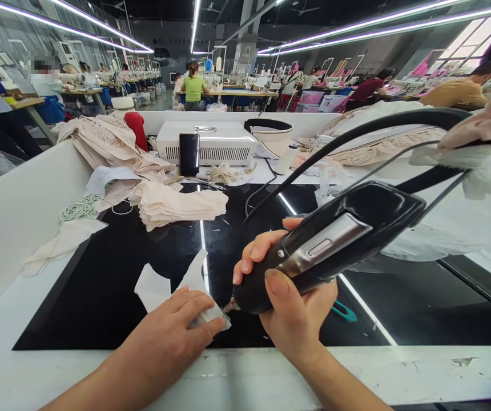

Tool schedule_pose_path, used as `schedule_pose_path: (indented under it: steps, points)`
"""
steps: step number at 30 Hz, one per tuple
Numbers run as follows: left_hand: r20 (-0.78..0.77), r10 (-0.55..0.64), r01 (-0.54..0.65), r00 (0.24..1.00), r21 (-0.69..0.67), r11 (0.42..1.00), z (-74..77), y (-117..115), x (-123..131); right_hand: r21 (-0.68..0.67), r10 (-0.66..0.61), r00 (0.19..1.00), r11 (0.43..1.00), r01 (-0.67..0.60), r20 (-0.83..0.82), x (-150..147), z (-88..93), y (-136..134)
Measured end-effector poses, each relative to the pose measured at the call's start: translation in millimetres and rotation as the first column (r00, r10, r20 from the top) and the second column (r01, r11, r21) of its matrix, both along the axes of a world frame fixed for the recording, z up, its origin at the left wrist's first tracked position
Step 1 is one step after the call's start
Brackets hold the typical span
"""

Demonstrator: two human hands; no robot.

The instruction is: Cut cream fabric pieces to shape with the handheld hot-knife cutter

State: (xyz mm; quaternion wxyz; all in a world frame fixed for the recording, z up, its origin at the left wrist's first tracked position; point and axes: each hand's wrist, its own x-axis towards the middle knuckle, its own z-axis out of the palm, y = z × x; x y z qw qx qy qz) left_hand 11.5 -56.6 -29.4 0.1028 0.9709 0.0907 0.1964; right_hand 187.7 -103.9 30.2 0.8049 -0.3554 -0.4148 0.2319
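My right hand (294,308) is wrapped round a black corded hand tool (266,279) with a silver panel. The tool tilts down to the left, and its small metal tip (230,305) is close to the edge of a white fabric piece (196,274). Whether the tip touches the cloth I cannot tell. My left hand (172,328) grips that piece, fingers on top and thumb along its near edge, against the glossy black board (95,297). Just left of it lies another white scrap (153,288). The fabric's underside is hidden by my fingers.
A stack of beige fabric pieces (177,205) lies ahead. Behind it are a phone (189,154) and a vented white box (224,142). A teal thread snipper (343,311) lies right of my right hand. The tool's thick cord (357,131) arches right, near another person's hand (481,134).
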Motion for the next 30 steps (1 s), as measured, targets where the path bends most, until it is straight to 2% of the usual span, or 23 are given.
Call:
schedule_pose_path:
  steps: [19,24,30]
  points:
    - [0.030,0.029,-0.027,0.999,-0.041,0.999,4.6,0,0,0.024,0.000,1.000,1.000,0.000,-0.006,-3,-0.4,9]
    - [0.038,0.035,-0.034,0.999,-0.034,0.999,4.6,0,1,0.027,0.040,0.999,0.999,-0.040,-0.006,-4,-4.9,14]
    - [0.073,0.050,-0.055,0.996,0.066,0.996,-3.4,-13,0,0.026,0.045,0.998,0.999,-0.046,0.032,-6,-2.6,9]
